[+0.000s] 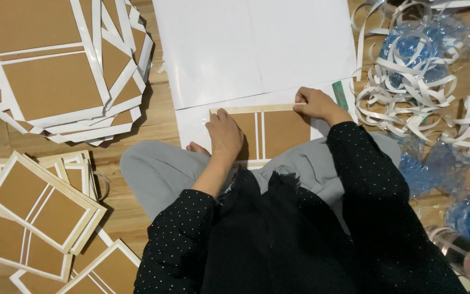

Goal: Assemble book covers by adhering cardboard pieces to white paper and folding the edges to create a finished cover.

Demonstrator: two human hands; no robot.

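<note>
Pressing left hand (pixel 224 133) flat on cardboard panel (pixel 278 130).

Wooden plank floor (pixel 153 128), warm brown, grain running left to right. Light even, soft shadows under the piles. Far left corner: tall heap of brown cardboard panels (pixel 55 65) edged in white strip. Near left corner: smaller stack of framed cardboard panels (pixel 39 212), some tilted. Far middle: large white sheet (pixel 251 46) with a centre crease. Right edge: tangle of white paper strips (pixel 403 92) over crumpled blue plastic wrapping (pixel 414 46). No walls, windows or furniture in view.
</note>
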